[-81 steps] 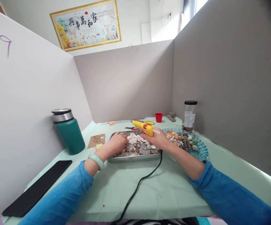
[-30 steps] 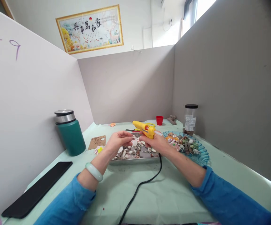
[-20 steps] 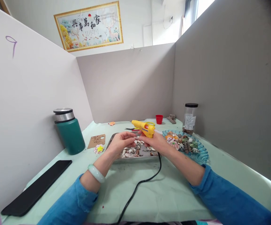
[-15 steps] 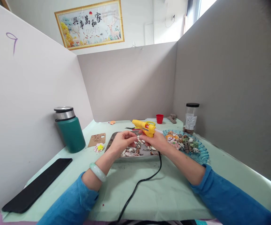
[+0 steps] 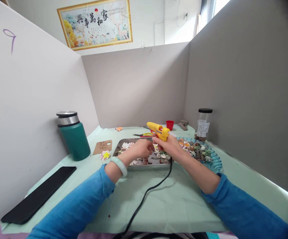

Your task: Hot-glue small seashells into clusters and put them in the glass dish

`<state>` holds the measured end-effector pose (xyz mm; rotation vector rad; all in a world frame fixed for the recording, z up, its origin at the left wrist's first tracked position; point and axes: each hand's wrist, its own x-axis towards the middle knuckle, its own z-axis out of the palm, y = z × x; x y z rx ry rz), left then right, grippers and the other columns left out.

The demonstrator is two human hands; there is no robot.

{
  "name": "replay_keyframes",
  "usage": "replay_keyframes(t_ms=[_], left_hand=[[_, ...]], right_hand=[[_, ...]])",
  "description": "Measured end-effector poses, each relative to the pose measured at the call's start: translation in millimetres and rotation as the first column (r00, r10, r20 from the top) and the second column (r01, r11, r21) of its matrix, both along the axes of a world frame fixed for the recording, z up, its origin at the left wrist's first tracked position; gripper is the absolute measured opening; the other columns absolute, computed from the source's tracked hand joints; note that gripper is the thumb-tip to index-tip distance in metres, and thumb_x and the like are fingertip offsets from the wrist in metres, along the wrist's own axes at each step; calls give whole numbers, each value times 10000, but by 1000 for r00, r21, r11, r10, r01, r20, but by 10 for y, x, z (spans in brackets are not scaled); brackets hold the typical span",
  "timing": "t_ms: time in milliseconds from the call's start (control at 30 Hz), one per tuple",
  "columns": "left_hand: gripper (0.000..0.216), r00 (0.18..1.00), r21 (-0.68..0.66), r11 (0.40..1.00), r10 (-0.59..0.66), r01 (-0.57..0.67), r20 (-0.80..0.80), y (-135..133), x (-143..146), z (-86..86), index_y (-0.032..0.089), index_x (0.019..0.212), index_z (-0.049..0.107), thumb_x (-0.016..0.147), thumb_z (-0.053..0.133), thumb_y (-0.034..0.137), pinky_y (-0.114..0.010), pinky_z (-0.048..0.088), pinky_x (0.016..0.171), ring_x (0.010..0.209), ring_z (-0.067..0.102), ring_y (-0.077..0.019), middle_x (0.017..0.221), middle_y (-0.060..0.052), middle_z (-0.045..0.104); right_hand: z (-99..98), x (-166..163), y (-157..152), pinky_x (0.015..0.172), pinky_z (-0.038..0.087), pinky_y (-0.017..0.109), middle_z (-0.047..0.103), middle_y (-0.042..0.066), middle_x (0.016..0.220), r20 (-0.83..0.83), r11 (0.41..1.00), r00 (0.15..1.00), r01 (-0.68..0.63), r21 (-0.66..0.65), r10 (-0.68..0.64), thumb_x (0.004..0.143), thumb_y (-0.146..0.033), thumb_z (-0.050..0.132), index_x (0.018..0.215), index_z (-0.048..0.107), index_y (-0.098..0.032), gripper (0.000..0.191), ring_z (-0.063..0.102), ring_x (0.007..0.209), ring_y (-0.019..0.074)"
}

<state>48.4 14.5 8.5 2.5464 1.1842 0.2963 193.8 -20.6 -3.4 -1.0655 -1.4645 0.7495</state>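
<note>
My right hand [image 5: 168, 144] is wrapped round the handle of a yellow hot glue gun [image 5: 158, 130], whose nozzle points to the left. A glue stick sticks out at its back, and a black cord runs down from the handle. My left hand [image 5: 144, 148] reaches over a metal tray [image 5: 144, 165] of small seashells [image 5: 162, 155]. Its fingers are bent downward and slightly apart above the shells; nothing shows in them, though the thumb and fingertips are partly hidden.
At right is a blue glass plate [image 5: 217, 162] heaped with shells, near a black-lidded jar [image 5: 203, 124]. Scissors [image 5: 146, 134], a red cup [image 5: 169, 125] and driftwood [image 5: 183, 124] lie behind. Left are a cardboard piece [image 5: 102, 147], shell flower [image 5: 105, 155], green bottle [image 5: 74, 139] and black slab [image 5: 39, 194].
My left hand has moved right and down over the tray, away from the fingertip pinch it made near my right hand. The glue gun has shifted slightly right and up.
</note>
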Motion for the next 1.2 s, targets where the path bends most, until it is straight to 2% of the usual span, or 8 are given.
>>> replay_keyframes(t_ms=[133,400,500,567,700,867,1067,1200], left_hand=[[207,956,226,974,66,0,-284,-7,172,-41,137,795,683,663,530,91,-355,488,717,814,643,-273,832,-139,686],[127,953,244,970,74,0,-294,-5,236,-108,112,720,655,692,531,118,-389,481,734,830,647,-306,822,-183,675],[114,985,151,989,36,-10,-171,20,51,-32,146,749,627,718,518,159,-289,491,638,694,652,-200,752,-92,680],[93,989,-124,992,57,-40,139,5,-92,19,148,765,589,736,533,216,-247,480,550,579,628,-150,668,-50,658],[151,850,-416,905,154,84,505,-108,-280,85,139,720,536,711,606,273,-207,451,478,474,560,-81,688,-38,653],[164,784,-457,881,197,121,589,-211,-309,78,128,709,542,687,655,245,-173,392,436,449,548,-69,623,-14,634],[278,674,-503,847,271,172,687,-254,-335,19,123,820,563,656,714,290,-232,472,517,498,572,-85,699,-28,656],[293,655,-429,896,256,116,711,-277,-330,-22,129,846,587,637,739,269,-240,491,583,551,603,-103,629,-4,641]], right_hand=[[-19,20,23,430,344,212,542,-27,611,-21,1000,999,-23,1,23,704,-343,600,849,572,-172,226,447,459,81],[45,4,-29,436,342,218,525,-30,616,-47,1000,999,-10,-15,9,688,-313,605,832,576,-170,205,434,457,76],[61,12,-33,436,352,221,519,-36,585,-50,999,998,24,-29,-25,692,-321,604,877,577,-169,241,432,450,80],[55,17,-20,440,361,224,517,-36,564,-38,998,998,56,-41,-58,689,-323,609,886,585,-168,252,434,450,85],[-4,4,19,429,356,224,541,-18,597,5,1000,1000,21,-22,-21,691,-349,620,843,593,-185,226,449,455,89],[-53,-34,8,420,353,220,538,-22,608,-46,991,991,-129,-26,128,708,-347,616,904,580,-202,247,451,450,88],[-21,-46,-47,418,349,215,507,-44,541,-122,987,984,-142,-79,132,671,-292,642,898,579,-185,259,443,445,87],[-13,-53,-62,418,338,206,476,-59,498,-169,984,977,-146,-101,128,671,-306,645,886,579,-166,265,431,438,81]])
